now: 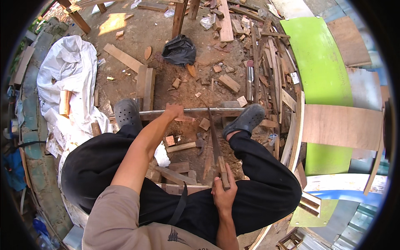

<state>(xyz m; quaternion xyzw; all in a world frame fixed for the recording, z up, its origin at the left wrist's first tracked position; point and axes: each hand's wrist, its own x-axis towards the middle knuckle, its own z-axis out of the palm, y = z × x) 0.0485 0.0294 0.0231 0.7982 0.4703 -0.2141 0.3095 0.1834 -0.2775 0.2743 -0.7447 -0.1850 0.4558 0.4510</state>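
Note:
My right hand (223,189) is closed round the wooden handle of a hand saw (214,139), whose narrow dark blade points away from me. The blade's far end crosses a long wooden strip (227,112) with a pale, shiny upper edge, lying crosswise in front of me. Left of the blade, my left hand (175,111) grips this strip, its fingers partly hidden. My feet, in grey clogs, rest by the strip: the left clog (128,113) near one end, the right clog (246,118) near the other. I cannot tell how deep the blade sits in the wood.
Wood offcuts (229,83) and long scraps litter the dirt floor. A black plastic bag (179,50) lies ahead by a wooden post (179,18). At left is a white sack (68,62); at right, a bright green panel (318,62) and a plywood sheet (341,125).

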